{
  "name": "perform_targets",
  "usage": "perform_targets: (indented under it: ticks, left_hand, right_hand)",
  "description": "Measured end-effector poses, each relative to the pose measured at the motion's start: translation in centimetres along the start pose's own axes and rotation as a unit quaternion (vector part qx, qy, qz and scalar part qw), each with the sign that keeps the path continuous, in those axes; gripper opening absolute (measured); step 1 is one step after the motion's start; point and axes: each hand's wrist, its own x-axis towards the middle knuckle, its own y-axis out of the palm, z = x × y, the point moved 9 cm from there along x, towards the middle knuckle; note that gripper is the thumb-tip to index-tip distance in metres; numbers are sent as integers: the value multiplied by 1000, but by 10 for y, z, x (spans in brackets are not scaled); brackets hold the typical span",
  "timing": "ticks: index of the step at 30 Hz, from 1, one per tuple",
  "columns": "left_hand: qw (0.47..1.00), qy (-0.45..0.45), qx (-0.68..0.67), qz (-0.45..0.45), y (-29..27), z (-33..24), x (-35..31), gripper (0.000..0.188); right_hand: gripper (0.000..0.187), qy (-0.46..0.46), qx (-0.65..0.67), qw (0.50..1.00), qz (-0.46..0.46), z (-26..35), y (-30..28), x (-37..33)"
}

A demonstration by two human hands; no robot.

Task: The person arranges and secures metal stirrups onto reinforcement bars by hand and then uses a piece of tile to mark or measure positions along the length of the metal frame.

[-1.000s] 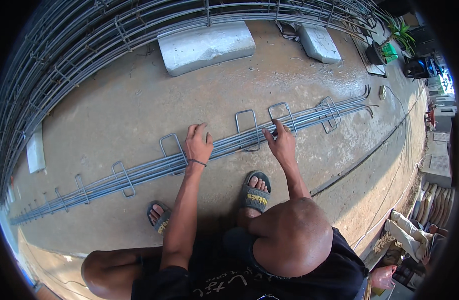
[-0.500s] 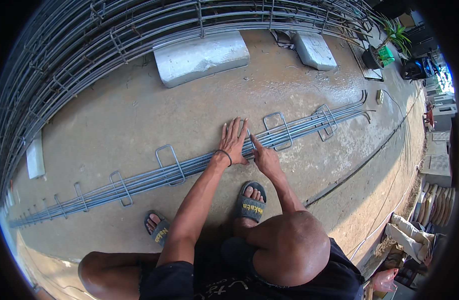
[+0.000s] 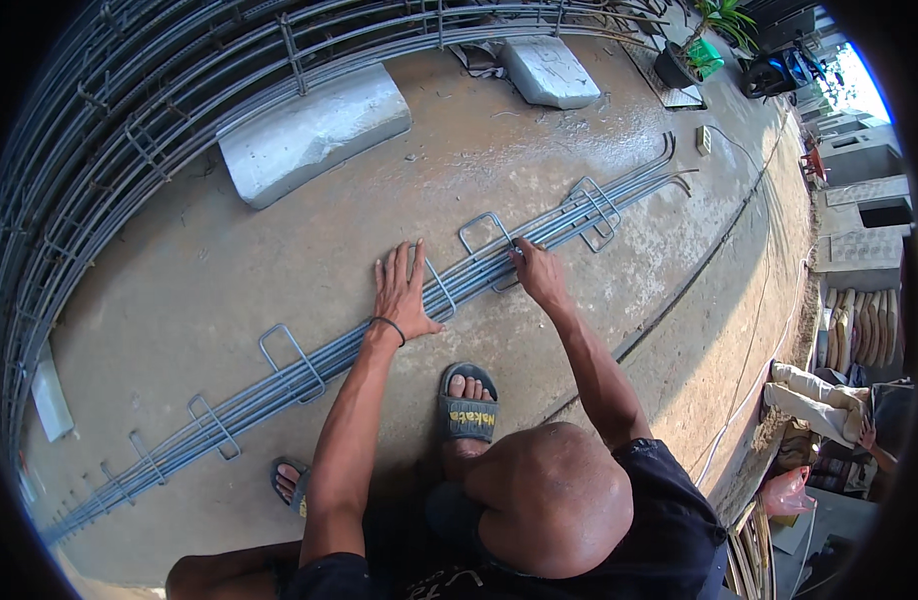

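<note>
A long bundle of ribbed steel rebar [image 3: 354, 352] lies slantwise on the concrete floor, with rectangular wire stirrups spaced along it. My left hand [image 3: 401, 300] rests across the bundle, fingers stretched out and apart, beside a stirrup [image 3: 437, 285] just to its right. Farther right, my right hand [image 3: 539, 272] is closed at the right side of another stirrup [image 3: 479, 228], its fingertips pinching there over the bars. Beyond that hand, a further stirrup [image 3: 601, 213] stands near the bent bar ends. More stirrups, such as one stirrup [image 3: 292, 362], sit leftward along the bundle.
Stacked rebar cages [image 3: 149, 120] fill the far left, above a pale block [image 3: 319, 130] and a smaller block [image 3: 549, 72]. A potted plant [image 3: 679, 65] stands far right. My sandalled foot [image 3: 469, 405] is close to the bundle. Another person's hand [image 3: 867, 432] shows at right.
My right hand has moved right along the bundle, away from my left hand, and closed at the neighbouring stirrup. Its index finger was extended before. The whole view has shifted and turned.
</note>
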Motion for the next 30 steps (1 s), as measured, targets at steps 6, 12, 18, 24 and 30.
perform_targets:
  ticks: [6, 12, 18, 24, 30]
  left_hand:
    - [1000, -21, 6, 12, 0, 6, -2, 140]
    - [999, -23, 4, 31, 5, -2, 0, 139]
    - [998, -43, 19, 40, 6, 8, 0, 141]
    - [999, -27, 7, 29, 5, 4, 3, 140]
    - [999, -23, -9, 26, 3, 8, 0, 137]
  right_hand:
    - [17, 29, -27, 999, -20, -1, 15, -33]
    - [16, -76, -82, 993, 47, -34, -5, 28]
    - [25, 107, -83, 989, 67, -63, 5, -13]
    - [37, -34, -135, 988, 61, -69, -15, 26]
    - [50, -22, -143, 988, 52, -71, -12, 30]
